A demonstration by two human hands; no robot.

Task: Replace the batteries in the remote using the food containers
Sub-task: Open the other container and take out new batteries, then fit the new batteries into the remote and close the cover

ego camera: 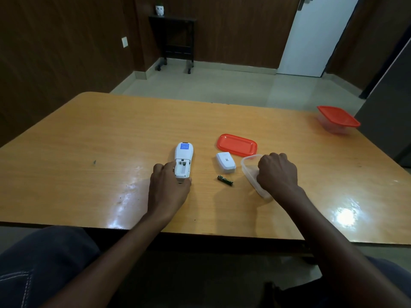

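A white remote (183, 159) lies face down on the wooden table (89, 134), its battery bay uncovered and looking empty. My left hand (169, 185) grips its near end. The white battery cover (225, 162) rests to the right of it. One dark green battery (225, 180) lies loose on the table between my hands. My right hand (277, 172) reaches into a clear open food container (247, 165) with fingers curled; what they hold is hidden. The container's red lid (237, 145) sits just behind it.
A second clear container with a red lid on (338, 118) stands at the table's far right corner. A dark cabinet (391, 103) borders the right side. Beyond the table are tiled floor, a black rolling stand (173, 38) and a white door (315, 34).
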